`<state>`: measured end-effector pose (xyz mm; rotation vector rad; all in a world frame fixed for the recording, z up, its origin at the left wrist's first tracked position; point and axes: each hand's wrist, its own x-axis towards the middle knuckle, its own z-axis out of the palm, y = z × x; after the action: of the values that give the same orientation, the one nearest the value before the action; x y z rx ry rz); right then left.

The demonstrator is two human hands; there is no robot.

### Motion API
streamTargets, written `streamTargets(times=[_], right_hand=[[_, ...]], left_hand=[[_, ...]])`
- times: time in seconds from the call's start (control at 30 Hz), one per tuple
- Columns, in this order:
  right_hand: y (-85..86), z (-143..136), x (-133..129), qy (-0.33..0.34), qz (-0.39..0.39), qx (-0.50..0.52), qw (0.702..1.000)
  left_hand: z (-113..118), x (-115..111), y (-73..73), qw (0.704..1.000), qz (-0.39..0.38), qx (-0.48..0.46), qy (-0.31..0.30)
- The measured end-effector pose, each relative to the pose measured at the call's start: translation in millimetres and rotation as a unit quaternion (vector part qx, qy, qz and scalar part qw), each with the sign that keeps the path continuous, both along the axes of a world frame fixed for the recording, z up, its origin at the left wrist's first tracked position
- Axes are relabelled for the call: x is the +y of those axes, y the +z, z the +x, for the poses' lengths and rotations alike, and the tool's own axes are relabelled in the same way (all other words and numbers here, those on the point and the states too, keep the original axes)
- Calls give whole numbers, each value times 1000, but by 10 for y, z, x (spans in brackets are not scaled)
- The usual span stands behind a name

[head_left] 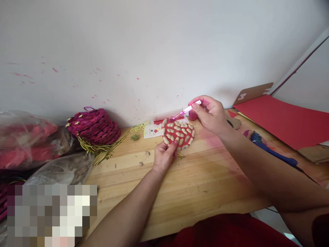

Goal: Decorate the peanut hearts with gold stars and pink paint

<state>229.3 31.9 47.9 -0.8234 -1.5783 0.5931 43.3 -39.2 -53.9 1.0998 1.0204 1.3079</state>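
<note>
A round red disc [183, 134] covered with rows of unshelled peanuts is held up above the wooden table. My left hand [164, 156] grips its lower left edge, thumb on top. My right hand [209, 113] pinches the white handle of a paintbrush [187, 109] at the disc's upper right. The brush's pink-stained bristles are at the disc's top edge, close to the peanuts there. Just behind, a small jar of pink paint [192, 115] stands partly hidden by my right hand.
A stack of purple painted discs [96, 127] with yellow cords stands at the left, beside plastic bags [61, 169]. Red sheets [285, 116] and a blue-handled glue gun [276, 154] lie right. A star-printed sheet [151, 130] lies near the wall.
</note>
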Motion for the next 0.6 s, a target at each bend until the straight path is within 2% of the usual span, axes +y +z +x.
streamTargets(times=[0.17,0.27,0.43,0.6], right_hand=[[-2,-20,-23,15,-28,41,999],[-2,-33,-28,3,-18,29,999],[-1,15,-28,-76,-16,-8,997],[5,34,-10,-171,23,-25,985]], left_hand=[[17,12,-8,1000,10,3,-3],[26,11,8,1000,14,2,1],[46,0,52,1000,1,-18,12],[76,19,14,1000,8,-6,14]])
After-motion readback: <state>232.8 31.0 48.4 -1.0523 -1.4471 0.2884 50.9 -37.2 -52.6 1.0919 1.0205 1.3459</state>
